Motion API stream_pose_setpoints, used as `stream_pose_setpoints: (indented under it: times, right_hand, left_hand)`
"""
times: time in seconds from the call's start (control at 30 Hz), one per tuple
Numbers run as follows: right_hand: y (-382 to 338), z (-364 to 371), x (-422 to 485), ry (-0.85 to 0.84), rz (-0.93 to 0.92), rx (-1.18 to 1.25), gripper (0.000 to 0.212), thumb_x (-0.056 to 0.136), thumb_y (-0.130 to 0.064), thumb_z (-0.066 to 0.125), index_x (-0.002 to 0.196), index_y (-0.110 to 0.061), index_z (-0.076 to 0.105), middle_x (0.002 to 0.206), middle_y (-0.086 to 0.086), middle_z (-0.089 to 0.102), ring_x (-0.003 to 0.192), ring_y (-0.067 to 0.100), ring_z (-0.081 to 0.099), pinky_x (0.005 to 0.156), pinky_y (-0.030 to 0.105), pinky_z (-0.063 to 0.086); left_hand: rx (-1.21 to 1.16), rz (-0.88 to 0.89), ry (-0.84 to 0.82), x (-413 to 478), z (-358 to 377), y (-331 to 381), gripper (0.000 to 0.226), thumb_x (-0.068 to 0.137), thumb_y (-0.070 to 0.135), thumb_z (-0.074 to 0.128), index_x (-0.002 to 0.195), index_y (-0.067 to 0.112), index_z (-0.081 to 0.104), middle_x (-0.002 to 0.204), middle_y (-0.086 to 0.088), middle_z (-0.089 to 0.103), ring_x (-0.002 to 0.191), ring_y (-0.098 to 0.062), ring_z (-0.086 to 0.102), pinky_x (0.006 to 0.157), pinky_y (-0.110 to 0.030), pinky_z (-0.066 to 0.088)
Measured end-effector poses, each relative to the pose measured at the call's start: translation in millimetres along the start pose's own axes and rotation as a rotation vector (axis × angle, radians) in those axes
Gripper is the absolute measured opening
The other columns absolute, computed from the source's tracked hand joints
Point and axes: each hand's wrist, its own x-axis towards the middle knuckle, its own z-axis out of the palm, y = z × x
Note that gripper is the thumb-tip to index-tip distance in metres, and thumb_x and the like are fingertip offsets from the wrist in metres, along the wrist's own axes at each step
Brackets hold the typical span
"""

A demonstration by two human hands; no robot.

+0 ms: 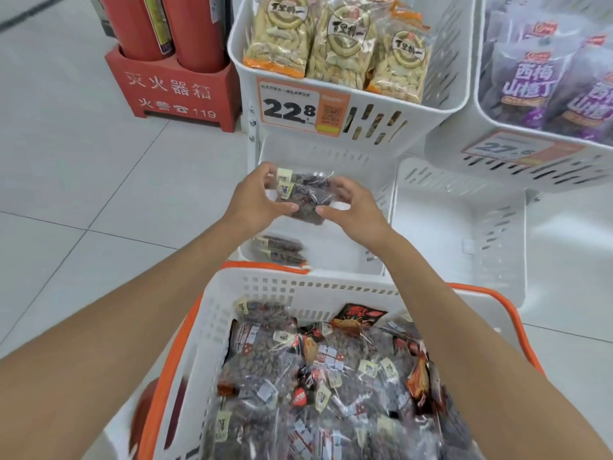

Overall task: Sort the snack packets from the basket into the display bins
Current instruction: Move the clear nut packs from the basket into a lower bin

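Note:
Both hands hold a stack of clear snack packets (303, 197) filled with dark brown pieces, above the lower left white display bin (378, 234). My left hand (253, 197) grips the stack's left end and my right hand (353, 207) grips its right end. More packets of the same kind (280, 250) lie at the near left inside that bin. Close to me stands the white basket (298, 287) with orange handles, piled with several dark packets (331, 376), some with red and black labels.
An upper bin (444, 78) holds yellow snack bags behind a 22.8 price tag (298, 109). A bin of purple bags (530, 81) sits at the upper right, and another white bin (464, 227) below it. Red fire extinguishers in a red box (172, 91) stand on the tiled floor at left.

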Motion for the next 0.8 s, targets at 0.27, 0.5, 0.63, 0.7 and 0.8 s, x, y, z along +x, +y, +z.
stream_pose_setpoints:
  times: [0.27, 0.5, 0.63, 0.7, 0.8]
  right_hand:
    - [65.3, 26.7, 35.5, -0.384, 0.295, -0.085, 0.063, 0.081, -0.018, 0.079, 0.135, -0.019, 0.046, 0.142, -0.001, 0.042, 0.131, 0.021, 0.042, 0.106, 0.037, 0.039]
    - [63.4, 42.3, 30.9, -0.325, 0.281, -0.032, 0.04, 0.088, -0.016, 0.071, 0.114, -0.015, 0.04, 0.124, -0.002, 0.041, 0.1, 0.015, 0.054, 0.075, 0.024, 0.042]
    - [56.2, 40.5, 27.9, -0.337, 0.262, -0.087, 0.059, 0.089, -0.022, 0.07, 0.138, -0.019, 0.036, 0.137, 0.001, 0.035, 0.12, 0.016, 0.041, 0.083, 0.025, 0.041]
    - [53.8, 39.4, 23.8, -0.347, 0.245, -0.148, 0.067, 0.092, -0.027, 0.067, 0.148, -0.021, 0.031, 0.15, 0.001, 0.03, 0.133, 0.017, 0.034, 0.096, 0.026, 0.034]
    - [47.8, 44.3, 19.4, -0.225, 0.192, -0.18, 0.049, 0.097, -0.025, 0.059, 0.143, -0.017, 0.046, 0.149, 0.006, 0.042, 0.131, 0.021, 0.042, 0.103, 0.028, 0.033]
  left_hand:
    - [0.743, 0.325, -0.047, 4.1, 2.0, -68.4, 0.027, 0.067, 0.032, 0.089, 0.09, 0.026, 0.076, 0.156, -0.011, 0.036, 0.148, -0.032, 0.02, 0.112, -0.043, 0.014]
    - [0.552, 0.049, -0.158, 0.3, -16.2, -79.6, 0.06, 0.069, 0.074, 0.064, 0.117, 0.039, 0.07, 0.164, 0.0, 0.017, 0.152, -0.023, 0.006, 0.118, -0.054, 0.014]
    - [0.225, -0.099, -0.152, -2.6, -10.5, -75.0, 0.052, 0.087, 0.061, 0.053, 0.129, 0.033, 0.062, 0.163, -0.005, 0.019, 0.15, -0.023, 0.017, 0.118, -0.046, 0.023]
    - [0.252, -0.09, -0.147, -5.1, -11.9, -76.2, 0.042, 0.092, 0.047, 0.057, 0.131, 0.032, 0.061, 0.161, -0.007, 0.023, 0.148, -0.024, 0.021, 0.118, -0.045, 0.025]
    - [0.305, -0.046, -0.163, -9.7, -17.4, -74.4, 0.039, 0.093, 0.043, 0.06, 0.131, 0.034, 0.061, 0.159, -0.008, 0.027, 0.146, -0.026, 0.026, 0.118, -0.048, 0.027]
